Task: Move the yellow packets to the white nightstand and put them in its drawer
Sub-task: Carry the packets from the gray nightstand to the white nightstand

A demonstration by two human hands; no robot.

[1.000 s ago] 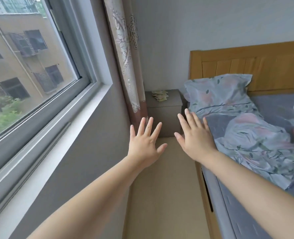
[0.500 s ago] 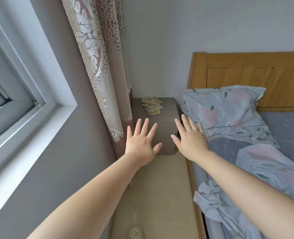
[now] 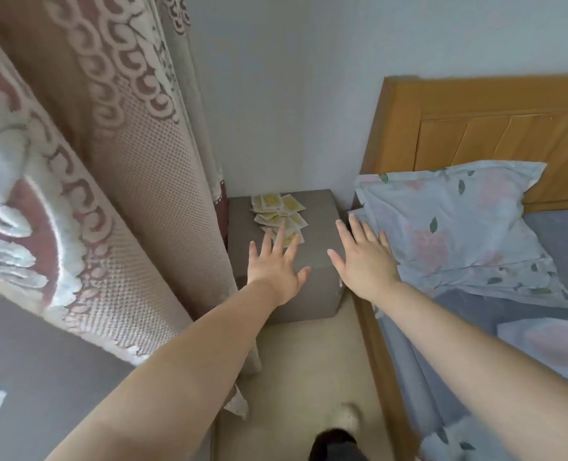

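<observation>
Yellow packets (image 3: pixel 277 216) lie in a loose heap on the rear half of the grey bedside box's (image 3: pixel 319 221) top.

Left hand (image 3: pixel 276 264): fingers straight and spread, holding nothing, palm down over the box's near top edge. Its fingertips overlap the nearest packets in view; contact cannot be told.

Right hand (image 3: pixel 364 261): fingers straight, closer together, holding nothing, over the box's right edge.

Patterned curtain (image 3: pixel 126 161) hangs against the box's left side. Floral pillow (image 3: pixel 452 224) and wooden headboard (image 3: pixel 492 128) are to its right.

Versus 0.5 s ago: both hands were in front of the box's front face, short of the packets; now they are over its top. The window frame, then left of the box, is out of view.
</observation>
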